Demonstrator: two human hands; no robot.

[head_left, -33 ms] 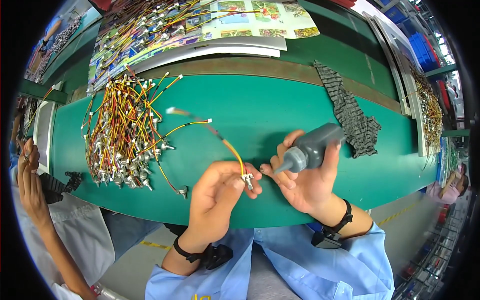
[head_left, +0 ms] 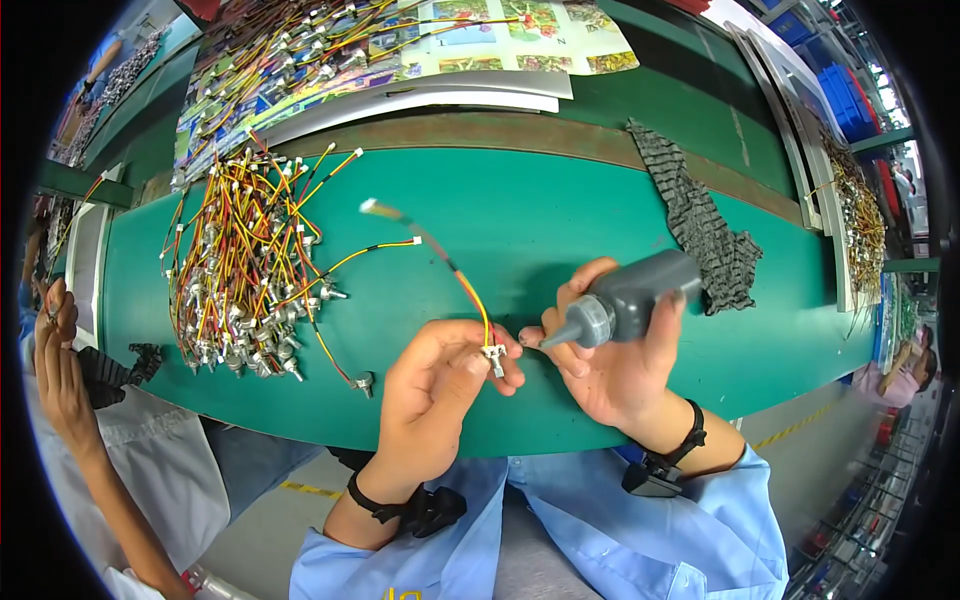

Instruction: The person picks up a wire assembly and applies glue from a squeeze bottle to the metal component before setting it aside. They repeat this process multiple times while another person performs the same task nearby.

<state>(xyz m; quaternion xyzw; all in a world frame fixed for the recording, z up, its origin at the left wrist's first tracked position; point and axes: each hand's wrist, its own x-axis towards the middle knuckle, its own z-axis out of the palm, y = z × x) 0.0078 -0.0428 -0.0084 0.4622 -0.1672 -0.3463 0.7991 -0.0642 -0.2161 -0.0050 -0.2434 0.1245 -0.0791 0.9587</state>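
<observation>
Between thumb and fingers, my left hand (head_left: pixel 430 385) pinches a small potentiometer (head_left: pixel 495 361) with a metal shaft. Its red, yellow and black wires (head_left: pixel 467 287) rise from it to a white plug, blurred at the tip. My right hand (head_left: pixel 625 375) is wrapped round a dark squeeze bottle (head_left: pixel 645 290) with a grey cone nozzle. The bottle lies tilted, its nozzle pointing down and left toward the potentiometer, a short gap apart. To the left, a heap of wired potentiometers (head_left: pixel 250 270) covers the green mat; one lies at the heap's near right edge.
A crumpled dark striped cloth (head_left: pixel 695 215) lies at the right on the green work surface (head_left: pixel 800 320). Beyond a brown ledge (head_left: pixel 480 130), more wired parts rest on printed sheets (head_left: pixel 590 40). A co-worker's hand (head_left: pixel 65 370) is at the far left.
The plug end of the held wires has swung right and slightly up. The squeeze bottle has shifted a little to the right. My left hand has hardly moved.
</observation>
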